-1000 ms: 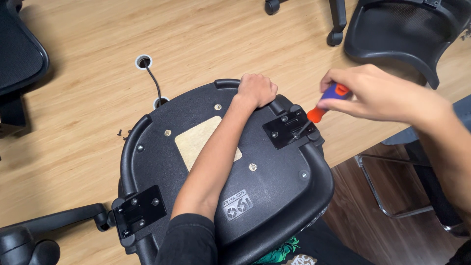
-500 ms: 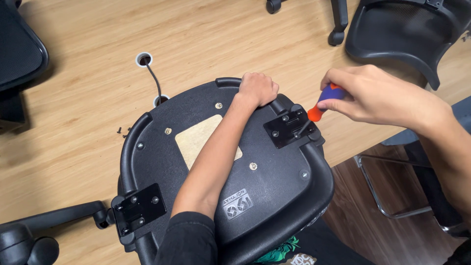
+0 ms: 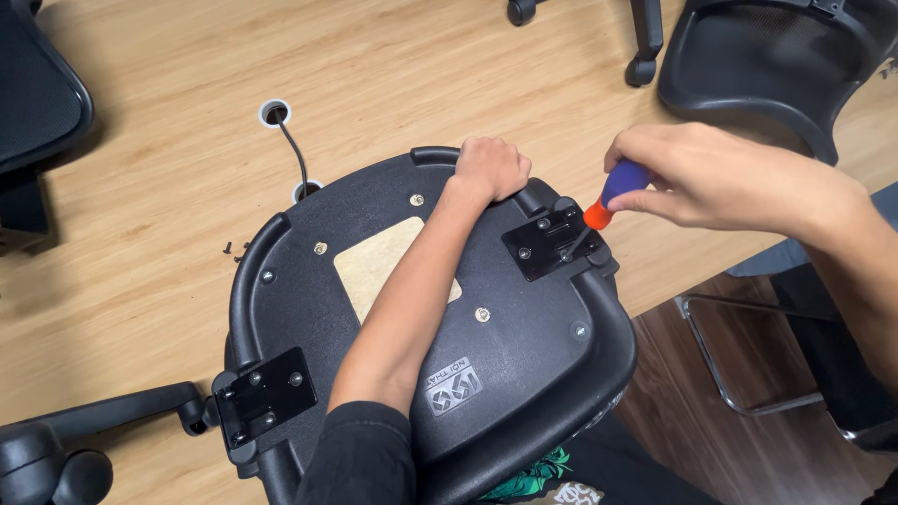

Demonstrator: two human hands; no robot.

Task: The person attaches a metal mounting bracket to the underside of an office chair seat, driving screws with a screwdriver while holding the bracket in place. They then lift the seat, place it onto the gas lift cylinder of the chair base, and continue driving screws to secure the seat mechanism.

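Observation:
An upturned black chair seat (image 3: 524, 365) lies on the wooden table (image 3: 140, 234), its underside up with a bare wood patch (image 3: 369, 262) in the middle. My left hand (image 3: 491, 168) grips the seat's far rim, the forearm lying across the seat. My right hand (image 3: 697, 178) holds a screwdriver (image 3: 613, 196) with a blue and orange handle. Its tip rests on a screw in the black metal bracket (image 3: 552, 241) at the seat's right edge. A second bracket (image 3: 265, 395) sits at the near left corner.
Loose small screws (image 3: 234, 250) lie on the table left of the seat. A cable (image 3: 295, 154) comes out of a round grommet hole (image 3: 274, 113). Black office chairs stand at the top right (image 3: 767, 65) and far left (image 3: 37, 103). A chair armrest (image 3: 65, 440) lies at the bottom left.
My right hand has shifted slightly on the screwdriver handle, with the tip staying at the right bracket. My left hand and the seat have not moved.

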